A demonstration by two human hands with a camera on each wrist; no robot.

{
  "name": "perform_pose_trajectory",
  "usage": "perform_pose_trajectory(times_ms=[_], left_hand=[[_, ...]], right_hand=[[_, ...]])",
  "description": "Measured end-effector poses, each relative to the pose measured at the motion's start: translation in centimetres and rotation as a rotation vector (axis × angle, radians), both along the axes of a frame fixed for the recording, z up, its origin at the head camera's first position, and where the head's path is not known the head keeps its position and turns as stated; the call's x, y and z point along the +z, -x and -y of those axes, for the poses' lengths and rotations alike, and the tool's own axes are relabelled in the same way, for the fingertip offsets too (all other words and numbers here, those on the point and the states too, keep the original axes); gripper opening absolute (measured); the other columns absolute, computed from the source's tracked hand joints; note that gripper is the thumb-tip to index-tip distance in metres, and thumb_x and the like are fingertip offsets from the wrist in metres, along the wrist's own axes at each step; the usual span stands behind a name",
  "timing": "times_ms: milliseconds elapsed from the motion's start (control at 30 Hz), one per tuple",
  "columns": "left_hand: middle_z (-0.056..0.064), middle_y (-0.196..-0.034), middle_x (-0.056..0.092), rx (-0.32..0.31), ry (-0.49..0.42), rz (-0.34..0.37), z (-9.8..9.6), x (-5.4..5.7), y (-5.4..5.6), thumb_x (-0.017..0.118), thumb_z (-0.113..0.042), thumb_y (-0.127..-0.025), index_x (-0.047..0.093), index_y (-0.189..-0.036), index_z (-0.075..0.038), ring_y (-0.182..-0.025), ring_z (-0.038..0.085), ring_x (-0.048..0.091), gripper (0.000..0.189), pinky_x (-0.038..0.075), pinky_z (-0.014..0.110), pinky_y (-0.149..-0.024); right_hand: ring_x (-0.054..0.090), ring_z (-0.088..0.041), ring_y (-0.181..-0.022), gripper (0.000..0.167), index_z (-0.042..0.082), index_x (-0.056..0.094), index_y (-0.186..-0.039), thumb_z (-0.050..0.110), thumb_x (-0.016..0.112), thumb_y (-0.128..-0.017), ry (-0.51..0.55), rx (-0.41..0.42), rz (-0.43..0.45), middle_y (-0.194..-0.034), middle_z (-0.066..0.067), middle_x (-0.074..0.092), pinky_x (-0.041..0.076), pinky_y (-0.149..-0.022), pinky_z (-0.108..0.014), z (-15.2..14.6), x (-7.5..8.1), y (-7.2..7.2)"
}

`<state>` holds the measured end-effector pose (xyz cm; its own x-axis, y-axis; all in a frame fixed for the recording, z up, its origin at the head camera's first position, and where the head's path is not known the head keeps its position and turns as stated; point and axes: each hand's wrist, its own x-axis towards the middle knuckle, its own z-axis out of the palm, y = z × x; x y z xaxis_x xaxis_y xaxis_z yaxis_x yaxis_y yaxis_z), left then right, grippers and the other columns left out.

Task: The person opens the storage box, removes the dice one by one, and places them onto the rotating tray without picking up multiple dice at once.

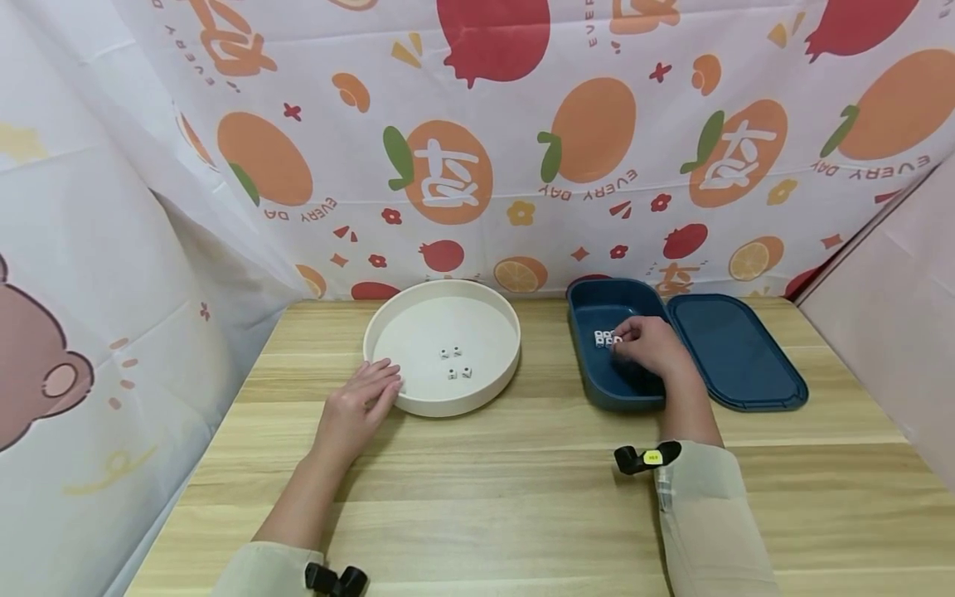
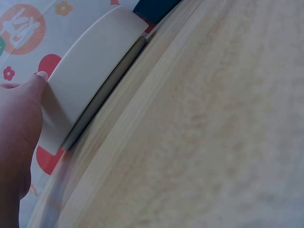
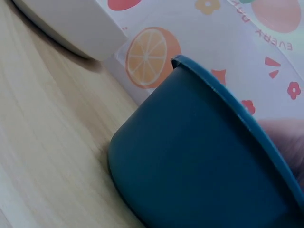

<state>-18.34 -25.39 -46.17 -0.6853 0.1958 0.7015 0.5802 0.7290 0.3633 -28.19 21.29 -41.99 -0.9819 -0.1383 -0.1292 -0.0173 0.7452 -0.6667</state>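
Observation:
A round cream tray (image 1: pixel 448 406) stands on the table with several white dice (image 1: pixel 457 351) lying on its floor. My left hand (image 1: pixel 354 414) rests on the tray's near left rim, fingers fairly straight and reaching over the edge. To the right is a dark blue rectangular box (image 1: pixel 619 403) without its lid on. Inside it, several white dice (image 1: pixel 600 338) sit close together in neat rows. My right hand (image 1: pixel 652 347) reaches into this box and pinches a die at the right end of the group. In the right wrist view the box wall (image 3: pixel 190 156) hides most of that hand.
The dark blue lid (image 1: pixel 739 352) lies flat on the table, right beside the box. A fruit-print cloth (image 1: pixel 515 133) hangs directly behind the tray and box. Wooden tabletop (image 1: pixel 507 497) lies in front of them.

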Motion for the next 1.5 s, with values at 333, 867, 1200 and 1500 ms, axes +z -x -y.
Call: perform_pose_trajectory(times_ms=[333, 867, 1200, 1500], left_hand=[[0.010, -0.106, 0.075, 0.003, 0.009, 0.029, 0.4, 0.5, -0.3, 0.076, -0.007, -0.083, 0.077, -0.099, -0.001, -0.109, 0.029, 0.069, 0.017, 0.044, 0.041, -0.112], [0.010, -0.104, 0.076, -0.023, 0.005, 0.011, -0.3, -0.2, -0.3, 0.077, -0.004, -0.082, 0.077, -0.098, -0.001, -0.108, 0.028, 0.070, 0.017, 0.047, 0.049, -0.107], [0.011, -0.104, 0.076, -0.010, 0.005, 0.020, -0.2, 0.1, -0.2, 0.076, -0.004, -0.083, 0.077, -0.099, 0.000, -0.108, 0.028, 0.070, 0.017, 0.047, 0.048, -0.108], [0.011, -0.104, 0.076, -0.008, 0.008, -0.009, 0.1, 0.4, -0.3, 0.078, -0.004, -0.081, 0.077, -0.097, 0.001, -0.106, 0.029, 0.070, 0.017, 0.049, 0.052, -0.104]], right_hand=[[0.059, -0.025, -0.085, 0.026, 0.015, 0.073, -0.108, 0.034, 0.072, -0.090, 0.102, 0.049, -0.170, -0.099, -0.006, 0.069, 0.056, -0.072, -0.032, 4.6, 2.9, -1.1], [0.060, -0.019, -0.085, 0.028, 0.009, 0.075, -0.109, 0.024, 0.077, -0.086, 0.240, 0.245, -0.153, -0.092, -0.002, 0.070, 0.058, -0.073, -0.024, 17.9, 1.7, -0.6], [0.061, -0.018, -0.090, 0.021, 0.013, 0.076, -0.105, 0.020, 0.078, -0.085, 0.229, 0.202, -0.070, -0.095, 0.000, 0.070, 0.058, -0.083, -0.030, 20.4, 0.1, -0.3], [0.061, -0.015, -0.087, 0.022, 0.011, 0.077, -0.104, 0.020, 0.079, -0.084, 0.042, 0.231, -0.039, -0.092, 0.000, 0.072, 0.057, -0.084, -0.028, 22.0, 0.7, 0.6]])
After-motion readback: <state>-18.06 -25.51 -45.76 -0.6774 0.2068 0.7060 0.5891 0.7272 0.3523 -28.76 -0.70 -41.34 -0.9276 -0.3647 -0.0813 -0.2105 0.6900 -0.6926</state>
